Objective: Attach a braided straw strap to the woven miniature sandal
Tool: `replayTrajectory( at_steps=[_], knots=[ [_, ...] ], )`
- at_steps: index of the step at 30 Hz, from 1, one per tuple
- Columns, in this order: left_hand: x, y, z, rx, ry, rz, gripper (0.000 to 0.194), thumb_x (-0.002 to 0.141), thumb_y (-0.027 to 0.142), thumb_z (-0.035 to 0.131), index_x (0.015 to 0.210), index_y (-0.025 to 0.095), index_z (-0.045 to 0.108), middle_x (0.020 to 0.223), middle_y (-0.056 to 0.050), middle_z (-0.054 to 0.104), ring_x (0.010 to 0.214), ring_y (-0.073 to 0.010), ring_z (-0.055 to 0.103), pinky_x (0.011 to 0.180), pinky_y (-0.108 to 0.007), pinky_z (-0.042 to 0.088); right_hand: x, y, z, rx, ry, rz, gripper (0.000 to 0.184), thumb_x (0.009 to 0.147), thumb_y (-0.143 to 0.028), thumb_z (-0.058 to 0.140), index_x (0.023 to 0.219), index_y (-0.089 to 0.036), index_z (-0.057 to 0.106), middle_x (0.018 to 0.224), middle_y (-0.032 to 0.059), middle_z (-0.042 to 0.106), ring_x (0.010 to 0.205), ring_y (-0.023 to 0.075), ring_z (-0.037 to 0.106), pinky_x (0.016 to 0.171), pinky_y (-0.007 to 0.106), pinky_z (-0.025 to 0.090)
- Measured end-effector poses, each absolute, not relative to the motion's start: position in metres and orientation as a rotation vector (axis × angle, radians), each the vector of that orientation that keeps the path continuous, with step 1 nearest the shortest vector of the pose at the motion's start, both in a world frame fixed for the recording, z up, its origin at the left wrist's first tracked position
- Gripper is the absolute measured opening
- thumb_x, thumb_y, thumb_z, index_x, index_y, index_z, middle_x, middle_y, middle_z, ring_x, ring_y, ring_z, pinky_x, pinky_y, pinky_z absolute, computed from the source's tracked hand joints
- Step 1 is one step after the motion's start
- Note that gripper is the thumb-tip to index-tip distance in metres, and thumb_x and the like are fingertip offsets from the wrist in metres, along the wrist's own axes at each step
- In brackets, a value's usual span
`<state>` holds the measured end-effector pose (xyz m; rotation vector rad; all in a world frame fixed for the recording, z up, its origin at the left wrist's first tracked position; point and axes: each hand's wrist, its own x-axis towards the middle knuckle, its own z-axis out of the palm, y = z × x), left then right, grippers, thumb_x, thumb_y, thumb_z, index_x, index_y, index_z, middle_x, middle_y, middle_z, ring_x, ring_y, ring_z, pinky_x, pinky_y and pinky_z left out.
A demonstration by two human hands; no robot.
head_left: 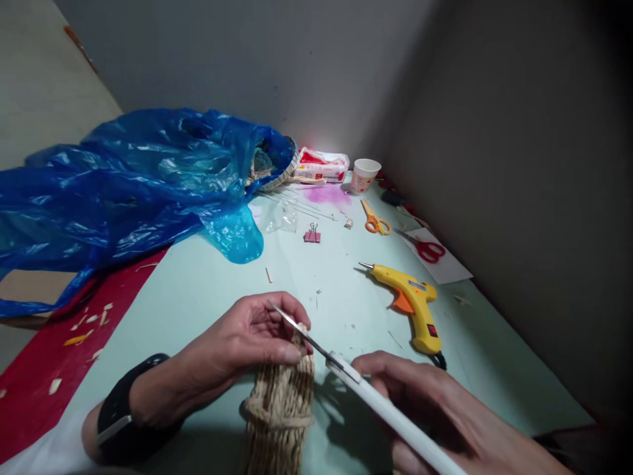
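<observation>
My left hand (264, 333) pinches the top end of a bundle of twisted straw cord (281, 409), with a cross strand around its middle. The bundle stands in front of me and its lower part runs out of the picture. My right hand (420, 402) is closed around white-handled scissors (380, 399), seen nearly edge-on. Their thin metal blades point up and left, across the cord end at my left fingers. Whether the blades are apart cannot be made out.
A yellow glue gun (413, 300) lies to the right, with red scissors (429, 251) and orange scissors (376, 221) behind it. A pink binder clip (312, 235), a paper cup (366, 175) and a tissue pack (329, 166) stand farther back. A blue plastic bag (148, 178) covers the left.
</observation>
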<state>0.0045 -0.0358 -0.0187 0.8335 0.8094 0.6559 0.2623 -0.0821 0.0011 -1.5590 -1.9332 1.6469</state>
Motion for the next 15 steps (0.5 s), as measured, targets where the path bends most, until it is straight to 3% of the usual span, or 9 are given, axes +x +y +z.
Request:
replayTrajectory(
  at_steps=[4, 9, 15],
  knots=[
    [0.008, -0.038, -0.014, 0.824, 0.820, 0.623, 0.021, 0.065, 0.013, 0.083, 0.081, 0.015, 0.070, 0.073, -0.002, 0.073, 0.065, -0.0094, 0.061, 0.064, -0.019, 0.045, 0.262, -0.081, 0.005, -1.504, -1.823, 1.822, 0.050, 0.069, -0.032, 0.073, 0.118, -0.034, 0.064, 0.106, 0.0014, 0.066, 0.085, 0.0210, 0.062, 0.065, 0.023, 0.051],
    [0.007, -0.037, -0.014, 0.838, 0.818, 0.629, 0.019, 0.066, 0.012, 0.082, 0.081, 0.015, 0.071, 0.074, -0.002, 0.073, 0.067, -0.0098, 0.061, 0.066, -0.020, 0.046, 0.262, -0.080, 0.002, -1.482, -1.676, 1.920, 0.046, 0.067, -0.037, 0.071, 0.112, -0.031, 0.065, 0.082, -0.0003, 0.057, 0.069, 0.0159, 0.050, 0.056, 0.022, 0.043],
    [0.005, -0.035, -0.021, 0.874, 0.815, 0.645, 0.019, 0.067, 0.014, 0.082, 0.082, 0.015, 0.070, 0.075, -0.003, 0.073, 0.069, -0.0113, 0.064, 0.066, -0.021, 0.047, 0.252, -0.076, -0.002, -1.404, -1.583, 1.973, 0.036, 0.073, -0.045, 0.073, 0.102, -0.026, 0.066, 0.075, -0.0024, 0.047, 0.065, 0.0121, 0.042, 0.055, 0.020, 0.036]
  ],
)
